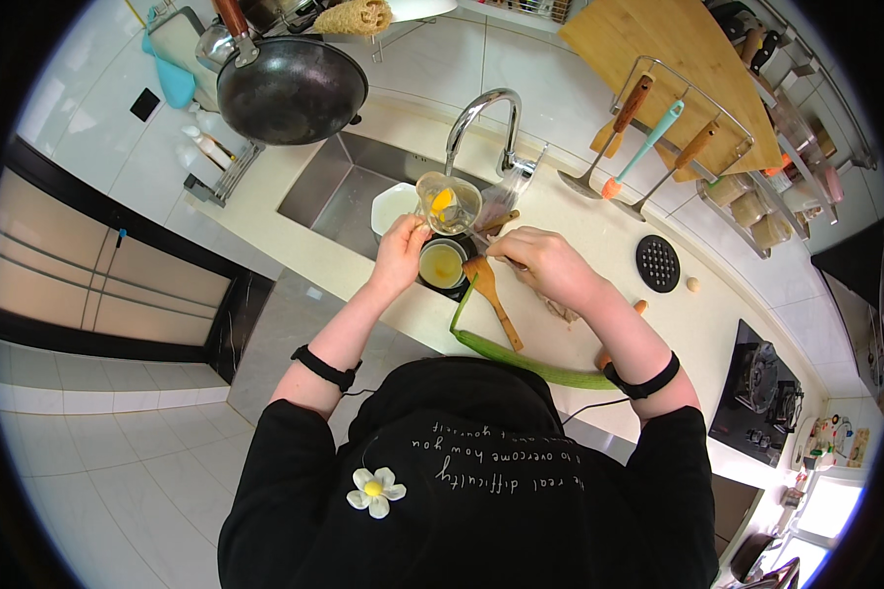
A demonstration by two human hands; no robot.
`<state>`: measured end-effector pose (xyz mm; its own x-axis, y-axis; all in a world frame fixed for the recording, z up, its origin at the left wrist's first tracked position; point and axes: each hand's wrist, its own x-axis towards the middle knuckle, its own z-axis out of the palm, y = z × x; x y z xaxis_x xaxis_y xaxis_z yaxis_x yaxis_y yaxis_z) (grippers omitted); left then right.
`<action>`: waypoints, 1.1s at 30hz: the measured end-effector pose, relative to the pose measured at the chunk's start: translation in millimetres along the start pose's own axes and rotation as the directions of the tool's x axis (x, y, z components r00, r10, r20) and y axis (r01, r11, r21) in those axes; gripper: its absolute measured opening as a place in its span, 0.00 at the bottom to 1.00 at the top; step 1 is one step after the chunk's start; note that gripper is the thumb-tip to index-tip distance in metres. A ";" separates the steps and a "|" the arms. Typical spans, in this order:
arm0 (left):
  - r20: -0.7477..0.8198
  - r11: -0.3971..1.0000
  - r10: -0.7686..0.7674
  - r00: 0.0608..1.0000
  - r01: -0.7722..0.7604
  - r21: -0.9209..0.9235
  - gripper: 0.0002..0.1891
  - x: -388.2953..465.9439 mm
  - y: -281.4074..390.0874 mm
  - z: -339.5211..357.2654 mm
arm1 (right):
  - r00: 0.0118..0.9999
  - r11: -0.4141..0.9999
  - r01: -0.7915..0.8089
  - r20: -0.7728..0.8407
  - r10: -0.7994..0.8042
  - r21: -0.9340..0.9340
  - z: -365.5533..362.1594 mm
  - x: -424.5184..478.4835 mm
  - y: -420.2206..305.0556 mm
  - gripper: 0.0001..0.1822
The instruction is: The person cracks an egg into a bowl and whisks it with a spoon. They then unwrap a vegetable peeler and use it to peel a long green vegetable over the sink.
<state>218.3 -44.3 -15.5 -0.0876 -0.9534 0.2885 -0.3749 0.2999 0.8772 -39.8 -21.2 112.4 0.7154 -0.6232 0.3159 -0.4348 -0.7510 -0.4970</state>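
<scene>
My left hand [400, 252] grips a clear cup [465, 193] by its side, tilted above the sink's near right end. Inside the cup shows something bright orange-yellow, like egg yolk, with clear liquid. My right hand [544, 259] holds a thin metal utensil [480, 239]; its tip points at the cup, and whether it reaches inside cannot be told. Just below the cup sits a small round bowl [443, 266] of pale yellow liquid. Between the bowl and my right hand lies a wooden slotted spatula [492, 288], its blade near the bowl.
A long green gourd [534, 362] lies along the counter's front edge, by a carrot [603, 358]. A white octagonal dish [392, 209] stands in the steel sink [331, 193], under the faucet [514, 121]. A wok [292, 92] hangs at left; a black trivet [658, 263] lies right, before the gas hob [755, 397].
</scene>
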 end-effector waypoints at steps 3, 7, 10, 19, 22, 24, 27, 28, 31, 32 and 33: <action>-0.019 0.999 0.022 1.000 -0.022 0.036 0.08 2.3 -1.2 -1.5 | 1.000 1.000 0.012 -0.002 -0.012 -0.002 -0.8 1.7 -1.7 0.17; -0.046 0.997 0.036 0.998 -0.033 0.074 0.08 3.3 -3.2 -6.1 | 0.997 0.999 0.036 -0.062 -0.035 0.003 -1.2 -0.4 -8.9 0.11; -0.063 0.996 0.030 0.998 -0.025 0.089 0.08 2.9 -3.9 -10.5 | 0.995 0.999 0.035 -0.091 -0.035 -0.001 -7.1 1.5 -11.5 0.12; -0.070 0.999 -0.035 0.997 0.037 0.033 0.09 5.2 4.9 -19.2 | 0.981 1.000 0.010 -0.196 -0.010 -0.001 3.5 13.4 -9.5 0.11; -0.059 0.991 -0.115 0.992 0.110 -0.079 0.10 5.7 7.2 -20.8 | 0.960 1.000 0.013 -0.282 -0.009 0.013 3.6 10.1 -9.6 0.09; -0.039 0.974 -0.166 0.985 0.158 -0.162 0.11 5.7 9.8 -21.7 | 0.945 0.999 -0.007 -0.328 0.020 0.040 1.3 8.1 -12.3 0.08; 0.004 0.952 -0.210 0.978 0.205 -0.228 0.11 6.4 18.5 -23.3 | 0.921 0.992 -0.062 -0.377 0.100 0.111 0.6 0.2 -8.3 0.07; 0.016 0.946 -0.219 0.976 0.216 -0.242 0.11 6.8 20.9 -23.0 | 0.909 0.977 -0.088 -0.385 0.157 0.192 0.3 -0.8 -9.4 0.06; 0.063 0.933 -0.231 0.971 0.240 -0.269 0.10 8.2 20.2 -20.0 | 0.869 0.901 -0.149 -0.381 0.316 0.406 -0.5 -4.6 -12.1 0.06; 0.080 0.929 -0.233 0.969 0.246 -0.275 0.10 8.8 19.7 -18.4 | 0.857 0.872 -0.163 -0.372 0.357 0.462 -0.1 -5.9 -11.6 0.06; 0.100 0.926 -0.233 0.967 0.253 -0.280 0.10 9.3 22.6 -15.5 | 0.842 0.839 -0.178 -0.362 0.400 0.515 -0.4 -8.4 -10.5 0.06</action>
<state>223.3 -46.0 13.0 -0.0897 -0.9953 0.0359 -0.1110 0.0458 0.9928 -41.5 -8.1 115.3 0.2301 -0.9043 0.3596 -0.2101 -0.4069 -0.8890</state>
